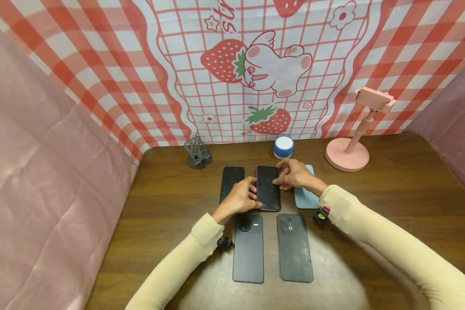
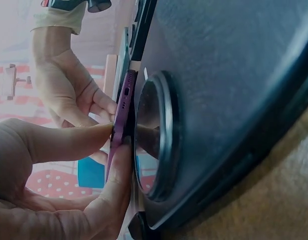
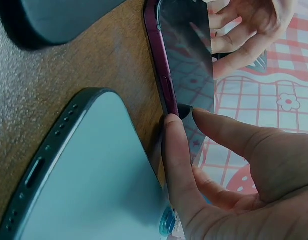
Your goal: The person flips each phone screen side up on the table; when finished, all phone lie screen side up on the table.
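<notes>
A smartphone with a dark screen and purple edge (image 1: 268,189) lies face up between both hands in the middle of the head view. My left hand (image 1: 238,197) pinches its lower left side; in the left wrist view the thumb and a finger sit on either face of the purple frame (image 2: 123,107). On the opposite long side, my right hand (image 1: 294,174) pinches the phone, thumb over the screen (image 3: 186,60) and index finger at the edge in the right wrist view. Under the right hand is a light blue phone (image 1: 307,199), partly covered. A black phone (image 1: 231,181) is left of the left hand.
Nearer me lie a grey phone with a round camera (image 1: 249,254) and a dark phone, back up (image 1: 296,254). Along the back of the wooden table (image 1: 151,224) stand a grey holder (image 1: 198,154), a blue and white round object (image 1: 283,147) and a pink phone stand (image 1: 347,155).
</notes>
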Action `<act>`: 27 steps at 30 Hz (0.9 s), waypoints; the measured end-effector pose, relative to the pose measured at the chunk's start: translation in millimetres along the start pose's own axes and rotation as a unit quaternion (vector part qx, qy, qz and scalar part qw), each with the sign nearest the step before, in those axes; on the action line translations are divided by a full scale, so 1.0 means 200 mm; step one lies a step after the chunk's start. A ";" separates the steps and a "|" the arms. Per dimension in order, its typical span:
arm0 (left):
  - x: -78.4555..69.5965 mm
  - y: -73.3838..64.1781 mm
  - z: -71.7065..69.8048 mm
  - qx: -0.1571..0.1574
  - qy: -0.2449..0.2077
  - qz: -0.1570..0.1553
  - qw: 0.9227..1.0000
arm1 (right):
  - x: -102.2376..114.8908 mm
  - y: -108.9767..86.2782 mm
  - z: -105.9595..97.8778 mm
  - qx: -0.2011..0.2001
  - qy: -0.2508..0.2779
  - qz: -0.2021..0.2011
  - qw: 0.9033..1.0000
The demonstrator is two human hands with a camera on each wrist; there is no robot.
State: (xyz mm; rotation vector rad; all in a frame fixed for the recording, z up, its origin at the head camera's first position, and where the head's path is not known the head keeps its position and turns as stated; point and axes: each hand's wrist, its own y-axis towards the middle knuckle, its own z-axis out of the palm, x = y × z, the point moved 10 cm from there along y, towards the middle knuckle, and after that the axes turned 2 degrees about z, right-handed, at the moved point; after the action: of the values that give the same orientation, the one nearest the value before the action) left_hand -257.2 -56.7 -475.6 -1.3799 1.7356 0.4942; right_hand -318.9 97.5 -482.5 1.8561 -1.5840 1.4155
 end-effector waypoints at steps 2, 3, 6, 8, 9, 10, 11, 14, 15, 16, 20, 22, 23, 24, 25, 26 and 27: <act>0.01 0.00 0.00 0.000 0.002 -0.002 1.000 | 0.00 0.00 0.00 -0.002 -0.002 0.000 1.000; 0.01 0.00 0.00 0.001 0.004 -0.003 1.000 | 0.00 0.00 0.00 -0.003 -0.004 0.000 1.000; 0.02 0.00 0.00 0.001 0.008 -0.005 1.000 | 0.00 0.00 0.00 -0.004 -0.008 0.001 1.000; 0.02 0.01 0.00 0.001 0.012 -0.005 1.000 | 0.01 0.00 0.01 -0.005 -0.010 0.001 1.000; 0.01 0.00 0.00 0.001 0.014 -0.005 1.000 | 0.01 0.00 0.00 -0.005 -0.010 0.002 1.000; 0.01 0.00 0.00 0.001 0.014 -0.005 1.000 | 0.01 0.00 0.00 -0.006 -0.012 0.002 1.000; 0.01 0.00 0.00 0.001 0.014 -0.004 1.000 | 0.01 0.00 0.00 -0.006 -0.012 0.003 1.000; 0.01 0.00 0.00 0.000 0.016 -0.004 1.000 | 0.01 0.00 0.00 -0.009 -0.018 0.003 1.000; 0.01 0.00 0.00 0.000 0.018 -0.004 1.000 | 0.01 0.00 0.00 -0.009 -0.021 0.002 1.000; 0.01 0.00 0.00 -0.001 0.020 -0.004 1.000 | 0.01 0.00 0.00 -0.010 -0.023 0.000 1.000; 0.00 0.00 0.01 -0.002 0.037 -0.005 0.999 | 0.01 0.00 0.00 -0.011 -0.026 -0.001 1.000; 0.00 0.01 0.01 0.000 0.047 -0.008 0.999 | 0.01 0.00 0.00 -0.010 -0.024 0.000 1.000; 0.00 0.01 0.01 0.002 0.053 -0.010 0.999 | 0.01 0.00 0.00 -0.010 -0.023 0.001 1.000; -0.01 0.01 0.02 0.003 0.059 -0.012 0.998 | 0.01 0.00 0.00 -0.009 -0.021 0.002 1.000; -0.01 0.01 0.02 0.005 0.065 -0.014 0.998 | 0.01 0.00 0.00 -0.008 -0.020 0.001 1.000; -0.01 0.01 0.02 0.006 0.070 -0.017 0.997 | 0.01 -0.01 0.00 -0.008 -0.018 0.001 1.000; -0.01 0.00 0.02 0.009 0.074 -0.022 0.997 | 0.00 -0.01 0.00 -0.008 -0.015 0.001 1.000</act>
State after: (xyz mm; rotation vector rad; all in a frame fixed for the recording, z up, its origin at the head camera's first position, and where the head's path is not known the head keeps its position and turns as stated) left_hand -256.3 -52.7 -477.3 -1.4701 1.8193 0.3604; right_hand -318.3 98.2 -481.5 1.8755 -1.6079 1.3789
